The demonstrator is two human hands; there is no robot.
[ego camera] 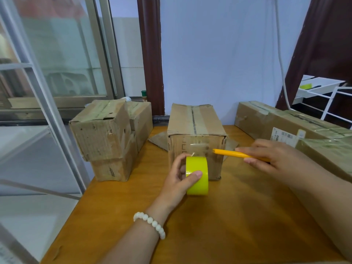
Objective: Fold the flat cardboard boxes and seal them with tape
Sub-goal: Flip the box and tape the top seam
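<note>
box (196,134) at twelve o'clock is folded, top seam taped. my left hand (181,175) grips the tape roll (198,176); my right hand (270,159) pinches the cutter (231,153), strip still uncut, i judge.

Table: we see an orange-brown wooden top (238,216) running back to the wall.
Wall: pale bluish white (219,54), between two curtains.
Curtains: we count two, both dark brown, one strip left of centre (151,54) and one at the upper right (323,44).
Window: at our left, a sliding pane (72,54) in a silver metal frame.
Bottle: a small green-capped one (144,95) stands on the ledge just beside the left curtain.
Cable: a white cord (281,54) hangs down the wall near the right curtain.
Rack: a white wire shelf (323,88) at the far right; we see a lime-green item (305,86) lying in its tray.
</note>
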